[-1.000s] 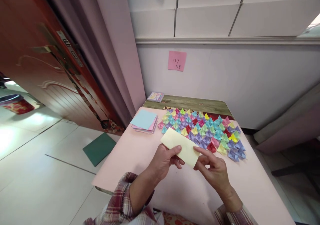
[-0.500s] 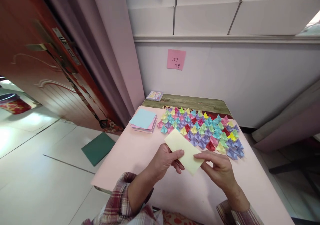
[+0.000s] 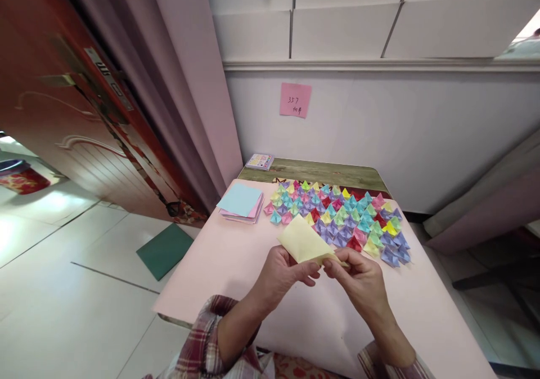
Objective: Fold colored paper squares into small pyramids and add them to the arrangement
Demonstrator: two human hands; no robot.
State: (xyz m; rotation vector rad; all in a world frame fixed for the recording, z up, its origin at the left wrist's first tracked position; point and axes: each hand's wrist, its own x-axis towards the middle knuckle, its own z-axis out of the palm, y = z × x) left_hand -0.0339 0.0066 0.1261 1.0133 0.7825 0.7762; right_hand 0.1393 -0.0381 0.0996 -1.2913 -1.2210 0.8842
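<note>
1. My left hand (image 3: 282, 275) and right hand (image 3: 359, 278) both pinch the yellow paper (image 3: 302, 240) between them.
2. Uneven thumb pressure could skew its bent near edge.
3. Drifting forward could knock the folded pieces (image 3: 341, 217) beyond.

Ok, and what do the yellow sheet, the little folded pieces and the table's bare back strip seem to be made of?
The yellow sheet: likely matte paper; its near edge bends thinly.
The folded pieces: probably paper too, given their sharp points and creases.
The bare back strip: greenish-brown grain suggests wood, though printed laminate is possible.
</note>
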